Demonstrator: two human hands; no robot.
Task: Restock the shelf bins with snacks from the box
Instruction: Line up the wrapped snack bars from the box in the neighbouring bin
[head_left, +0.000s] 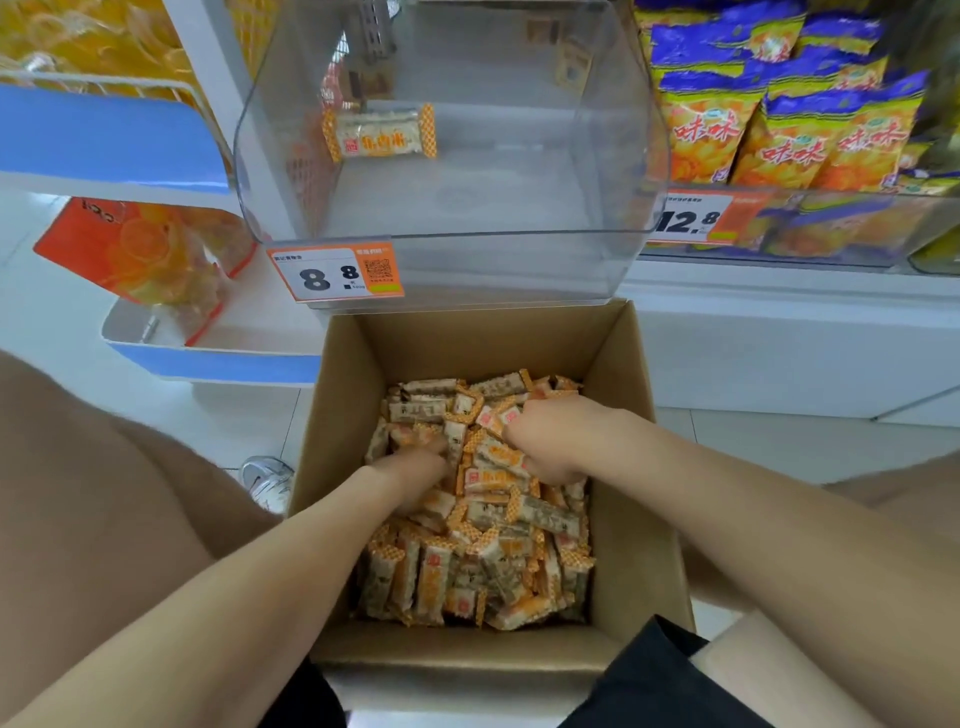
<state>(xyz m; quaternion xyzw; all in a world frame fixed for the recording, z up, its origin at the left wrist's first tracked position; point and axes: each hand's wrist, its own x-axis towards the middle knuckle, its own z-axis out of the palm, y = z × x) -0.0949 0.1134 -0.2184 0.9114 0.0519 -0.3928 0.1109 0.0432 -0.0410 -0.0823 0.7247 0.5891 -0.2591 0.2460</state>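
A: How much of the restocking can be judged done?

B: Very little, it would seem. The clear bin (467, 208), mounted directly above the box (639, 467), is seen to hold a single bar (379, 132) toward its back. The rest of its floor is bare.

A: And the supply?

B: The snacks (467, 571) are piled thickly inside the box, so nearly the whole load is judged to be awaiting transfer.

A: What is being done with the hands?

B: Both are sunk into the pile inside the box. The right hand (550, 441) is curled round a clutch of snacks toward the box's far side. The left hand (415, 470) is buried among wrappers near the box's middle. Its fingers are hidden, so whether anything is gripped cannot be told.

A: What is left, then?

B: A handful is to be lifted out of the box and dropped into the bin above it, and many such handfuls would be needed. The price tag (335, 273), just above the box's far left corner, is better left unknocked on the way up.
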